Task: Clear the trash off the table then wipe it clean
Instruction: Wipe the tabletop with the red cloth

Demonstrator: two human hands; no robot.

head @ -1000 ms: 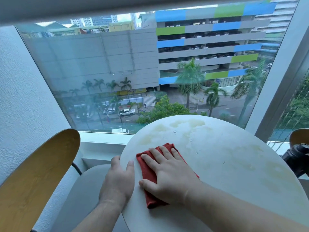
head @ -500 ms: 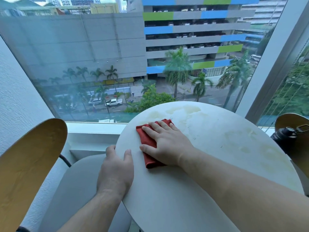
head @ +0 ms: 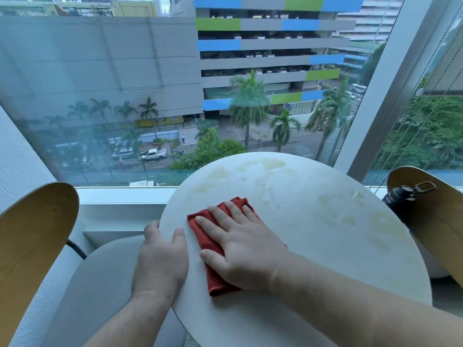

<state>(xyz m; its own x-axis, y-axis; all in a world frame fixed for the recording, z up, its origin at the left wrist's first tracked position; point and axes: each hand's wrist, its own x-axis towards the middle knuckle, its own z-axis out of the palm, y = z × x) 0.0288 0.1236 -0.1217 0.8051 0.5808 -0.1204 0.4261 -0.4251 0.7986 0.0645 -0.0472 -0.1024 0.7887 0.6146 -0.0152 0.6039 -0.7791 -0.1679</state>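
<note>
A round white table (head: 325,246) stands by the window, with yellowish stains across its far and right parts. A folded red cloth (head: 208,236) lies on the left part of the top. My right hand (head: 245,251) presses flat on the cloth, fingers spread and pointing away from me. My left hand (head: 160,261) grips the table's left edge, thumb on top and fingers curled around the rim. No trash shows on the table.
A wooden chair back (head: 32,246) with a grey seat (head: 100,284) stands left of the table. Another wooden chair back (head: 436,221) is at the right, with a black bottle-like object (head: 400,199) in front of it. A large window (head: 175,96) and sill lie just behind.
My right hand slid the red cloth away toward the window, then back toward me. My left hand has stayed on the table's left edge.
</note>
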